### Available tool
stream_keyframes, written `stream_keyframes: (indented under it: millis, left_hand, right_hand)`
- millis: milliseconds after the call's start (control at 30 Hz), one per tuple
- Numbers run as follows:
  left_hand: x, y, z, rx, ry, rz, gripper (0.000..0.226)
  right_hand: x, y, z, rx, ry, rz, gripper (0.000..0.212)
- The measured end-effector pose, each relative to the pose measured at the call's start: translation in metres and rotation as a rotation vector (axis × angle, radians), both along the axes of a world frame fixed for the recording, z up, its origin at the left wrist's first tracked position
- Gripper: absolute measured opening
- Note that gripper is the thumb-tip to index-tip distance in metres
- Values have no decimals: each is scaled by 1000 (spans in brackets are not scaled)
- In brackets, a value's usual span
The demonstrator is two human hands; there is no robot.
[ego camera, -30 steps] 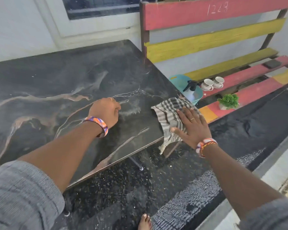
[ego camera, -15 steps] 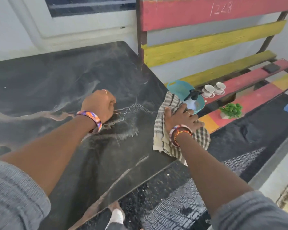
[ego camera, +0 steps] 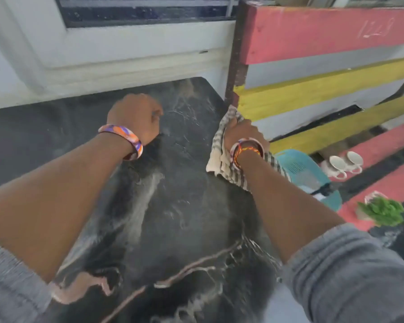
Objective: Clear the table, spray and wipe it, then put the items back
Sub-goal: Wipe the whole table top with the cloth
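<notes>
Both hands have travelled up the table (ego camera: 177,220) since the earlier frame, from its near right edge to its far right corner by the bench (ego camera: 324,101); the view has tilted with them, and the cloth (ego camera: 219,157) that lay flat and spread is now bunched.

One table, dark and marbled, fills most of the view, and nothing stands on it, which fits the wiping stage. Pale smears cross its middle, probably spray not yet rubbed off. One bench of red and yellow slats stands touching the table's right side, and it serves as the parking place for the cleared things, near enough to reach for the return.

One blue tray (ego camera: 299,169) lies on the seat, partly behind the right forearm, and a dark object on its near rim is too blurred to name. One checked cloth sits at the table's far right corner, pressed down so that the stroke reaches the corner.

Two hands show. Right hand (ego camera: 240,134) grips the gathered cloth. Left hand (ego camera: 135,120) is clenched into a fist and empty, knuckles on the table, likely bracing the lean.

One small plant (ego camera: 383,210) stands on a red slat near the tray. Two white cups (ego camera: 345,163) sit side by side further back.
</notes>
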State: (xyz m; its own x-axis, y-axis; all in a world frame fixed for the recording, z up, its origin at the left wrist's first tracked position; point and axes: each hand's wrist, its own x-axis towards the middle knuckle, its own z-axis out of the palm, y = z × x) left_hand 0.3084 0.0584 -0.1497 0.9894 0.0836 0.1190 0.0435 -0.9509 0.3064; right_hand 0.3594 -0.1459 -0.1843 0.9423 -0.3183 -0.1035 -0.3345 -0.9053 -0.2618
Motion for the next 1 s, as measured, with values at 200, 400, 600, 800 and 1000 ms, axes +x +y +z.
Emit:
stream_keyframes:
  millis: [200, 400, 600, 800, 1000]
  left_hand:
    - [29, 40, -10, -18, 16, 41, 37]
    - [24, 69, -16, -29, 41, 86, 37]
    - [2, 89, -7, -55, 41, 182, 40]
    - [-51, 105, -4, -1, 88, 357, 37]
    - [-113, 81, 4, 40, 67, 449, 31]
  right_hand:
    - [73, 52, 4, -13, -42, 97, 51]
    - [112, 82, -4, -39, -65, 237, 42]
    - [70, 126, -6, -158, 29, 502, 54]
    - [-9, 190, -4, -188, 3, 987, 52]
    - [-87, 152, -3, -185, -2, 1127, 51]
